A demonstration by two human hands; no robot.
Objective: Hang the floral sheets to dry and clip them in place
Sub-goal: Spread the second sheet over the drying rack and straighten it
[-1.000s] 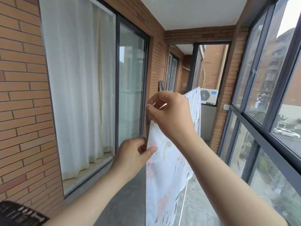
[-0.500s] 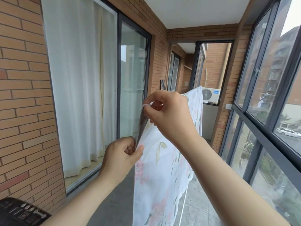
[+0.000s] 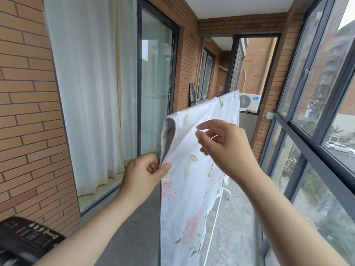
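Mid-frame, the right hand [image 3: 222, 144] has just let go of the floral sheet [image 3: 194, 169] and hovers open; the left hand [image 3: 144, 173] still pinches its near edge. No clip is visible yet.

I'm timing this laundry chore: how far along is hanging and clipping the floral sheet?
Done: the floral sheet is draped over the drying rack. In hand: the left hand pinches its near edge; the right hand hovers open-fingered by the top fold. Left: no clip is visible on the sheet, so clipping seems pending.
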